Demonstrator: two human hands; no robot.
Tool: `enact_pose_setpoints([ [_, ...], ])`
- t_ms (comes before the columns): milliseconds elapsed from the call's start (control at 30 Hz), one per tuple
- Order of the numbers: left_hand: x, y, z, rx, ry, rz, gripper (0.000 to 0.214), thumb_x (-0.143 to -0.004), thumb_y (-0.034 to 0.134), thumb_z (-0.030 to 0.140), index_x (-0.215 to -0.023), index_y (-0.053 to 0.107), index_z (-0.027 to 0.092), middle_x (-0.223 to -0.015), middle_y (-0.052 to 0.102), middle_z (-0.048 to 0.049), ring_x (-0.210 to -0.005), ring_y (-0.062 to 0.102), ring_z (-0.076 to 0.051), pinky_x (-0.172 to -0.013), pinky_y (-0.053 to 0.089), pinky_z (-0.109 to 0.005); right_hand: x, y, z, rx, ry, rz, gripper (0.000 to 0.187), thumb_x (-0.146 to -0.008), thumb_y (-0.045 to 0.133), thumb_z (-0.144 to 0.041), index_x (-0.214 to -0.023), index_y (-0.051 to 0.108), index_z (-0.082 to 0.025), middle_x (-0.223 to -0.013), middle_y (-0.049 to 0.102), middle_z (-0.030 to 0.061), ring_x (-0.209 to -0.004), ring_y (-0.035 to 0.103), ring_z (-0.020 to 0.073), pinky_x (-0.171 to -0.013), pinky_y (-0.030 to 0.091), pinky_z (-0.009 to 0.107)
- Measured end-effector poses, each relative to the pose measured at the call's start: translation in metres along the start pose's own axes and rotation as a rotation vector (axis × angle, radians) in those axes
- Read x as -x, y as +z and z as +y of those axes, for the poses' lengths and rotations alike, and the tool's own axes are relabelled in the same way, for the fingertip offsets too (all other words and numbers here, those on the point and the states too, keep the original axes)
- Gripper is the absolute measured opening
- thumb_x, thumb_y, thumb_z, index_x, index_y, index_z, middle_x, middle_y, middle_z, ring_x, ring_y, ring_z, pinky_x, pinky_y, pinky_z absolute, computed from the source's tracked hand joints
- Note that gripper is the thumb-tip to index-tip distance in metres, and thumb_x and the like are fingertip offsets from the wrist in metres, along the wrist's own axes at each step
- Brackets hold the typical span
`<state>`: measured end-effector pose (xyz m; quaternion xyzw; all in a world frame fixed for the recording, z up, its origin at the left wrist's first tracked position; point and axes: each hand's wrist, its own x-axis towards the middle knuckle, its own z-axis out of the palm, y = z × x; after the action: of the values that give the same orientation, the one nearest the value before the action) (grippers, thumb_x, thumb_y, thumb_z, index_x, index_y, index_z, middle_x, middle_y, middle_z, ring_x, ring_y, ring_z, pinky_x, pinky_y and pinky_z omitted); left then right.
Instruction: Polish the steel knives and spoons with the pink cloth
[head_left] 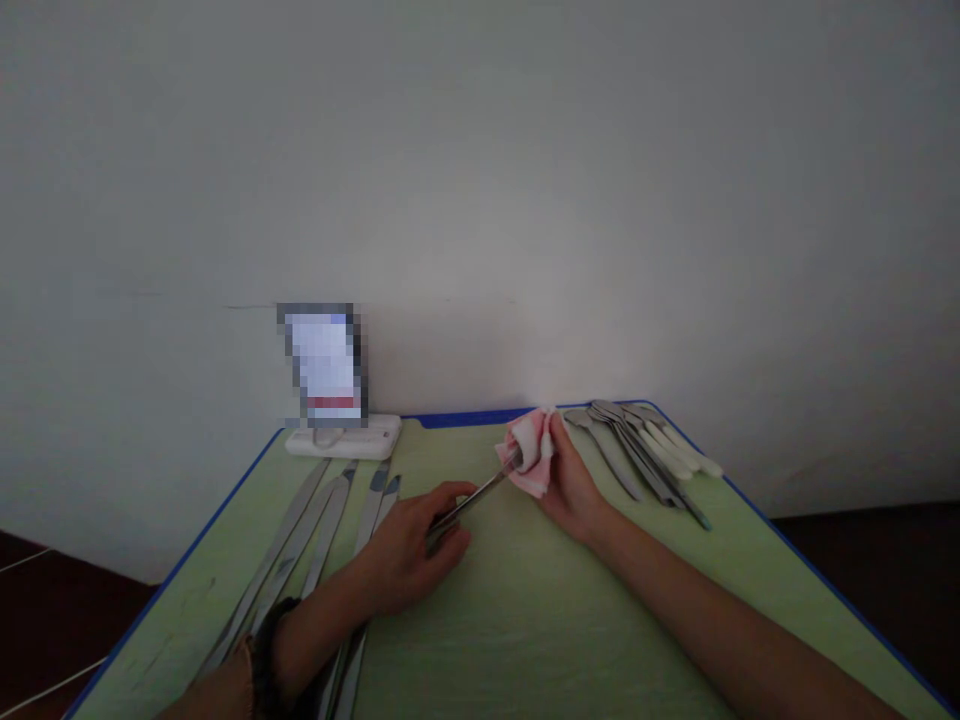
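Note:
My left hand (420,545) is closed around one end of a slim metal piece of cutlery (480,492), which slants up to the right above the table. Its far end disappears into a folded pink and white cloth (531,450), so I cannot tell whether it is a spoon or a knife. My right hand (571,485) grips this cloth around that end. Several table knives (307,520) lie lengthwise on the left, partly under my left forearm. Right of my right hand lie several metal spoons (630,445), fanned in a loose pile.
The light green table (525,630) has a blue edge and meets a grey wall. A blurred-out phone (326,365) leans on a white stand (352,437) at the back left. Pieces with cream handles (675,450) lie beside the spoons at the right edge.

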<state>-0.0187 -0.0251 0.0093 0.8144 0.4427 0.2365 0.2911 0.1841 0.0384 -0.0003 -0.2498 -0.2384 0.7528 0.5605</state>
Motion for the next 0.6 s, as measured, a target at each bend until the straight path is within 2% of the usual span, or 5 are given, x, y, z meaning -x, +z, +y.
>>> enact_pose_setpoints([
  [200, 0.0026, 0.0007, -0.0037, -0.015, 0.034, 0.014, 0.043, -0.082, 0.047, 0.023, -0.125, 0.045, 0.017, -0.107, 0.064, -0.0076, -0.092, 0.060, -0.021, -0.081, 0.047, -0.031, 0.0017, 0.0013, -0.0009, 0.047, -0.043, -0.023, 0.042, -0.083, 0.053, -0.056, -0.081, 0.068, -0.017, -0.072, 0.070, 0.0019, -0.069, 0.063, 0.0139, -0.079, 0.051, 0.029],
  [400, 0.0035, -0.0008, -0.0013, 0.024, 0.090, -0.096, 0.063, -0.077, 0.052, 0.022, -0.136, 0.030, 0.017, -0.131, 0.050, -0.0118, -0.117, 0.049, -0.025, -0.100, 0.038, -0.040, 0.0016, 0.0026, -0.0015, 0.040, -0.040, -0.024, 0.042, -0.082, 0.053, -0.057, -0.080, 0.068, -0.018, -0.072, 0.070, 0.0013, -0.069, 0.063, 0.0133, -0.079, 0.050, 0.028],
  [500, 0.0045, -0.0003, -0.0016, 0.020, 0.113, -0.107, 0.068, -0.077, 0.053, 0.020, -0.138, 0.024, 0.018, -0.134, 0.045, -0.0131, -0.119, 0.045, -0.026, -0.101, 0.036, -0.042, 0.0007, 0.0025, -0.0003, 0.029, -0.044, -0.019, 0.041, -0.084, 0.052, -0.054, -0.081, 0.068, -0.017, -0.073, 0.070, 0.0015, -0.068, 0.063, 0.0127, -0.078, 0.050, 0.027],
  [600, 0.0050, -0.0002, -0.0010, -0.010, 0.153, -0.102, 0.063, -0.077, 0.052, 0.017, -0.135, 0.030, 0.021, -0.125, 0.049, -0.0110, -0.108, 0.049, -0.025, -0.094, 0.041, -0.040, 0.0009, 0.0025, 0.0009, 0.045, -0.033, -0.003, 0.038, -0.083, 0.053, -0.053, -0.084, 0.067, -0.018, -0.074, 0.069, 0.0009, -0.068, 0.063, 0.0129, -0.078, 0.050, 0.027],
])
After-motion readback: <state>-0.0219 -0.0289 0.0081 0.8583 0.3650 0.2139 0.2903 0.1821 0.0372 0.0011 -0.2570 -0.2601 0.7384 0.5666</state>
